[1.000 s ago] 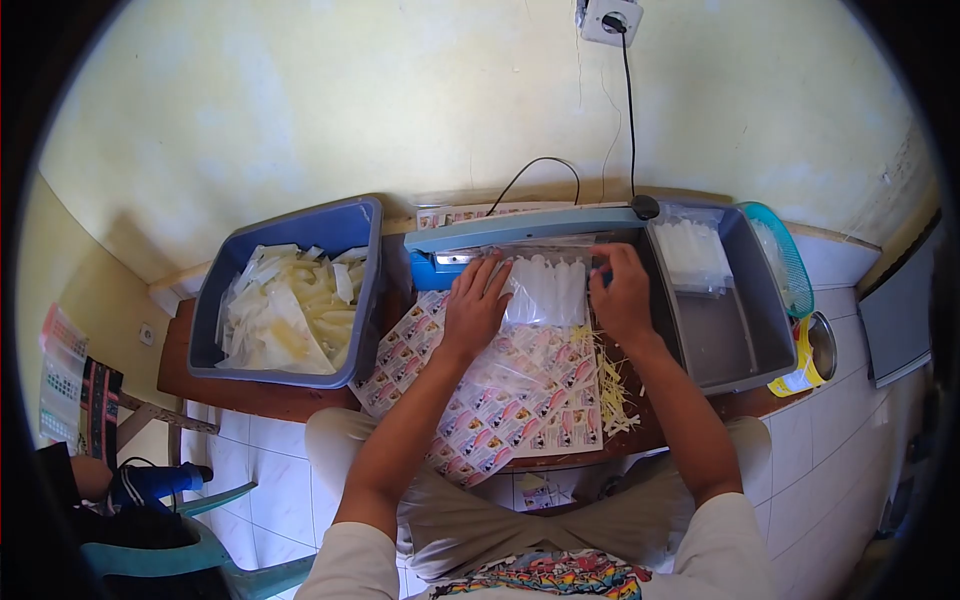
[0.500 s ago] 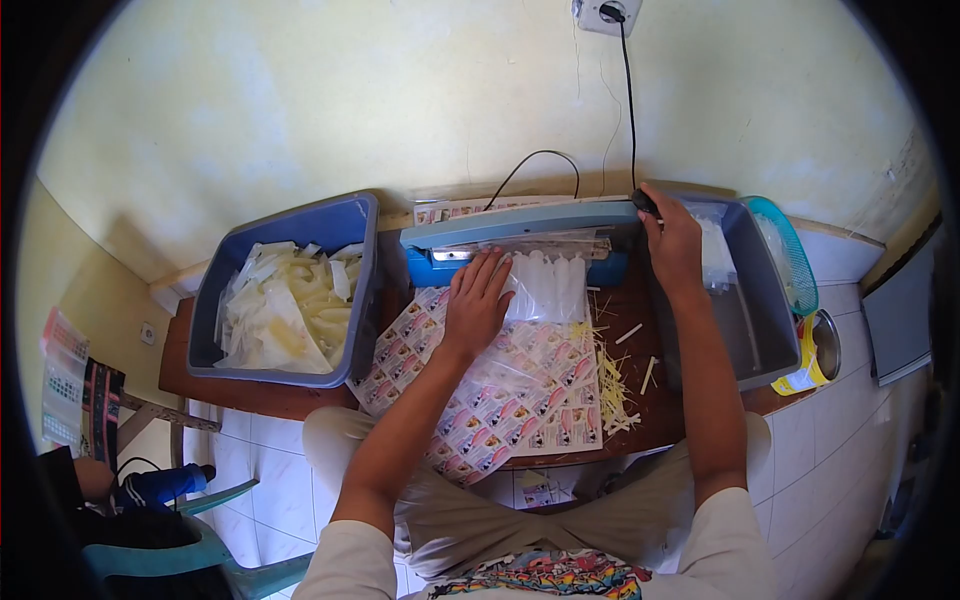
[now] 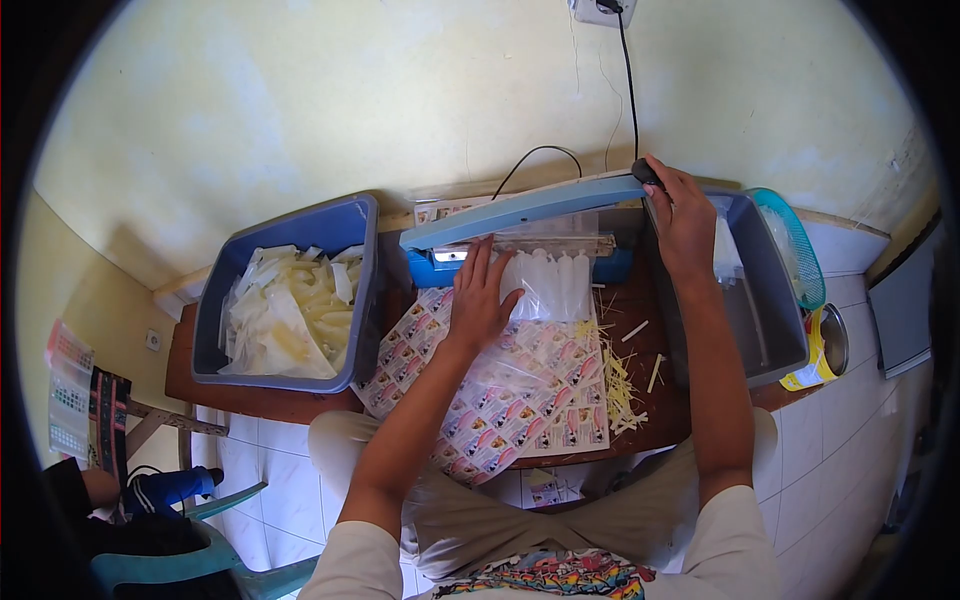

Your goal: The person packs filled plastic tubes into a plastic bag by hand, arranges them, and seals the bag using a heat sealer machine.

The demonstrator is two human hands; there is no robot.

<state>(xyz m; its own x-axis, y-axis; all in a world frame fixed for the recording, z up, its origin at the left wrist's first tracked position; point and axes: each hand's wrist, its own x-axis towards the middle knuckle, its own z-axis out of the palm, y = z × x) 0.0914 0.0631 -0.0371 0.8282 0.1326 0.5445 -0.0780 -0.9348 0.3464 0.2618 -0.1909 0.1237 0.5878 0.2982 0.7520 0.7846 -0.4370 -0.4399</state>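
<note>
My right hand (image 3: pixel 686 228) grips the black knob at the end of the raised arm of a blue bag sealer (image 3: pixel 530 208). Its sealing bar lies uncovered beneath that arm. A clear plastic bag (image 3: pixel 550 287) holding several white tube-shaped pieces rests in front, with its top edge across the bar. My left hand (image 3: pixel 482 305) lies on the bag's left side, fingers stretched out. Under the bag spread printed label sheets (image 3: pixel 490 425), with a clear plastic bag on top of them.
A grey-blue tub (image 3: pixel 365 330) at left holds pale yellowish packets. Another tub (image 3: pixel 780 350) at right has clear packets inside, with a green basket (image 3: pixel 812 262) and yellow can (image 3: pixel 815 368) beyond. Thin yellow strips (image 3: pixel 622 395) litter the table. A person's leg shows at lower left.
My right hand has lifted the knob end of the sealer arm, widening the gap above the bar. My left hand stays on the bag with its fingers slightly more spread.
</note>
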